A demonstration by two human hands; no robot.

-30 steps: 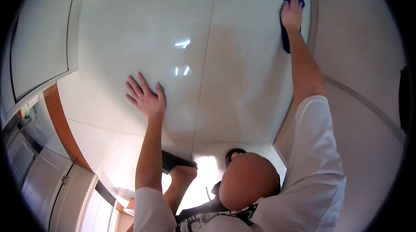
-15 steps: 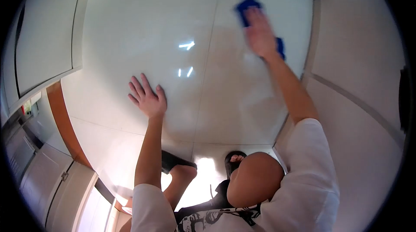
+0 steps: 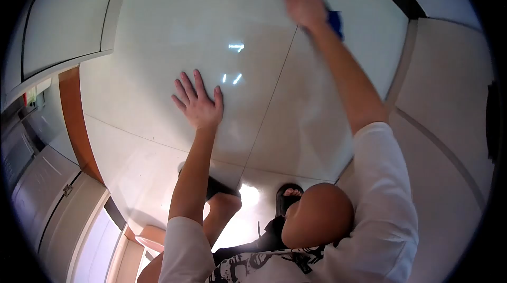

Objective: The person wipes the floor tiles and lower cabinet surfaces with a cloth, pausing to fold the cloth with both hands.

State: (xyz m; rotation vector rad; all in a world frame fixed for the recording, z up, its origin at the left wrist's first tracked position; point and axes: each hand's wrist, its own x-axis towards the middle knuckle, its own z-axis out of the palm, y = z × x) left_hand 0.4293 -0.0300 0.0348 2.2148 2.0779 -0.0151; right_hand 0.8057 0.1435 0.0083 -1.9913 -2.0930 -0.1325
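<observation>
On the glossy pale floor tiles [image 3: 153, 72], my left hand [image 3: 200, 106] lies flat with its fingers spread and nothing in it. My right hand [image 3: 305, 4] reaches far forward, pressing a dark blue cloth [image 3: 335, 23] against the floor. Part of the cloth shows past the fingertips at the top edge of the view and part beside the wrist; the palm hides the middle. The hand is slightly blurred, its fingers laid along the cloth.
A white cabinet [image 3: 71, 19] stands at the left, and a pale panel [image 3: 443, 82] runs along the right. My bent knee [image 3: 319, 217] and black sandals [image 3: 280, 204] are close below. An open doorway [image 3: 97, 246] shows at lower left.
My right hand has slid the blue cloth farther forward and slightly left across the floor. The view has shifted too; my left hand still rests flat on the tiles.
</observation>
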